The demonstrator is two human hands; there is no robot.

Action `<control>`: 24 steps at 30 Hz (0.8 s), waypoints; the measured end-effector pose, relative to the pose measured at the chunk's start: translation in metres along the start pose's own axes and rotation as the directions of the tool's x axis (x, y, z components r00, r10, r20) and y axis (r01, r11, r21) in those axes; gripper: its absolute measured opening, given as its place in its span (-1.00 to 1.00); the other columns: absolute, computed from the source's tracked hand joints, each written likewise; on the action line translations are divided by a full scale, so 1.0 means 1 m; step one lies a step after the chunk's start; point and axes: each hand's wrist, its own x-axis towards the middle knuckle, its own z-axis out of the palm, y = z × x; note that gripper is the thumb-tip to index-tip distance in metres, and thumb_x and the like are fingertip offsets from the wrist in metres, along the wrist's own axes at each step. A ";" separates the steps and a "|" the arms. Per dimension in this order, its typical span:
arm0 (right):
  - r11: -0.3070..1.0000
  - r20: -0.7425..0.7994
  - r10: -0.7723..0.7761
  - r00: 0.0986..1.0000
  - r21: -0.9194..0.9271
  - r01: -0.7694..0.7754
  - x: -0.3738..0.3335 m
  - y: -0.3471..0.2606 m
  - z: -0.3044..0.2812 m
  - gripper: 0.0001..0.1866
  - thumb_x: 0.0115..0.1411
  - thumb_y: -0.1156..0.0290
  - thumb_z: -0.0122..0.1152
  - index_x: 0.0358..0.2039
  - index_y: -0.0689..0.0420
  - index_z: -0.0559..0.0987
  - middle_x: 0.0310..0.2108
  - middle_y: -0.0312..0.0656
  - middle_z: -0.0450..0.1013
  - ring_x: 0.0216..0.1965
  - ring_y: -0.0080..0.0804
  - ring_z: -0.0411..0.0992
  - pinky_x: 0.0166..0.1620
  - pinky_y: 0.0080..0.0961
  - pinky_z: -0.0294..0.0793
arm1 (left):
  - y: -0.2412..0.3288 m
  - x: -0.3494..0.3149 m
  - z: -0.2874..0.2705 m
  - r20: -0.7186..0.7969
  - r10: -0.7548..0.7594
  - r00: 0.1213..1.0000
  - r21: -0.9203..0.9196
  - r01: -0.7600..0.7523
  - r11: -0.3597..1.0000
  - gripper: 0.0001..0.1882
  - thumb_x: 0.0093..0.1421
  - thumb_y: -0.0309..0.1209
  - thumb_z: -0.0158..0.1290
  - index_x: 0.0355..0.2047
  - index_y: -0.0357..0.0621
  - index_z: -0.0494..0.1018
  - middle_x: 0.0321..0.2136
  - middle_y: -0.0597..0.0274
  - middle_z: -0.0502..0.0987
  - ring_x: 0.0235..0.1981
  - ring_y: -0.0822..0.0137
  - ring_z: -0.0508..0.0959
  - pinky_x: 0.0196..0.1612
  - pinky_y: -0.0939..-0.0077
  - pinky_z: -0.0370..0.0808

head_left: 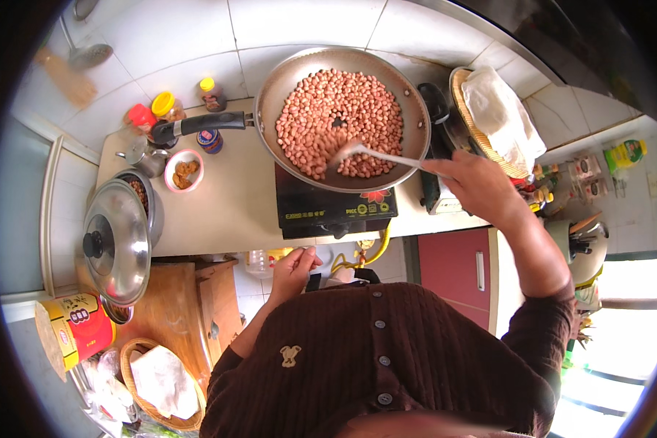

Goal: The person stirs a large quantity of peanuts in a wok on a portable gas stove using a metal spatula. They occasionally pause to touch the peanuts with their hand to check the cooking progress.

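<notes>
My right hand [482, 182] is closed round the handle of a long metal spatula [390, 155]. Its head is partly sunk among reddish-brown peanuts [336, 95], and the ones beside it are smeared by motion. They spread over the bottom of a wide grey frying pan [270, 139], whose black handle [212, 123] points left. Under the pan is a black induction cooktop [336, 212]. My left hand [293, 271] hovers off the counter's front edge, close to my body. Its fingers are curled together, and nothing shows in them.
Left on the counter [219, 212] stand a small bowl [185, 171] with brown bits, lidded jars [166, 107] and a pot under a glass lid [117, 241]. At right, a cloth-covered basket [500, 117] rests beside the pan. A wooden cabinet [160, 306] is below left.
</notes>
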 end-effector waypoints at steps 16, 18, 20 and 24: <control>0.972 -0.082 0.205 0.975 -0.098 -0.213 0.025 0.036 0.038 -0.56 0.18 0.48 0.12 0.09 -0.14 0.51 -0.35 -0.06 0.44 -0.28 -0.03 0.48 -0.19 -0.18 0.49 | -0.062 -0.031 0.017 0.003 -0.214 0.977 0.060 0.214 0.975 -0.60 0.34 -0.17 0.02 -0.41 -0.30 0.55 -0.55 0.29 0.53 -0.45 0.49 0.46 -0.33 0.53 0.40; 0.994 -0.119 0.107 0.987 -0.025 -0.111 0.000 0.042 0.023 -0.57 0.16 0.48 0.14 0.06 -0.12 0.54 -0.37 -0.06 0.45 -0.29 -0.03 0.48 -0.20 -0.19 0.48 | -0.068 -0.031 0.024 0.151 -0.108 0.983 0.175 0.081 0.981 -0.65 0.35 -0.18 0.01 -0.34 -0.25 0.56 -0.39 0.27 0.57 -0.33 0.49 0.49 -0.22 0.55 0.42; 0.998 -0.136 0.057 0.989 0.047 -0.051 -0.021 0.042 0.002 -0.59 0.13 0.49 0.16 0.02 -0.11 0.57 -0.39 -0.07 0.46 -0.30 -0.03 0.48 -0.22 -0.21 0.47 | -0.073 -0.035 0.031 0.255 -0.130 0.958 0.133 0.098 0.986 -0.68 0.36 -0.19 0.01 -0.26 -0.23 0.56 -0.27 0.25 0.59 -0.22 0.48 0.52 -0.12 0.54 0.43; 0.996 -0.139 0.073 0.988 -0.041 -0.080 -0.058 0.031 -0.038 -0.58 0.11 0.50 0.19 0.00 -0.16 0.60 -0.42 -0.09 0.44 -0.37 -0.06 0.48 -0.28 -0.20 0.45 | -0.071 -0.046 0.040 0.367 -0.216 0.905 -0.087 0.265 0.960 -0.70 0.35 -0.21 0.03 -0.15 -0.20 0.56 -0.17 0.23 0.60 -0.08 0.43 0.54 0.01 0.50 0.45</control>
